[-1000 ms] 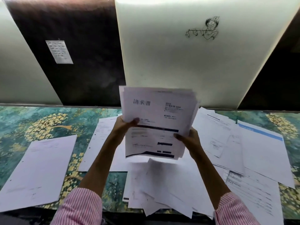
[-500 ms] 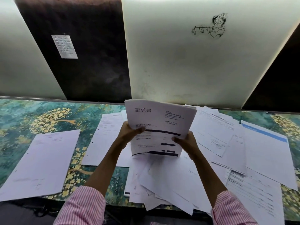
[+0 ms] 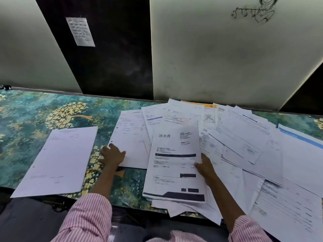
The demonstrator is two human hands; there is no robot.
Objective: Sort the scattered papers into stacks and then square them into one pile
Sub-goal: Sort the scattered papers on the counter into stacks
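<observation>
A stack of printed invoices [image 3: 174, 165] lies flat near the table's front edge, on top of loose sheets. My right hand [image 3: 205, 167] holds its right edge, thumb on the top sheet. My left hand [image 3: 112, 155] rests with spread fingers on the near left corner of a white sheet [image 3: 131, 140] just left of the stack. A separate white sheet [image 3: 59, 161] lies further left, angled. Many scattered papers [image 3: 244, 137] fan out to the right and behind the stack, overlapping each other.
The table wears a green cloth with gold flowers [image 3: 66, 114]. Cream and dark wall panels [image 3: 209, 58] rise right behind the table. A sheet with a blue stripe [image 3: 300, 137] lies far right. Some papers overhang the front edge [image 3: 192, 212].
The stack that both hands held upright in the air now lies flat on the table. My left hand has left it and moved left onto another sheet.
</observation>
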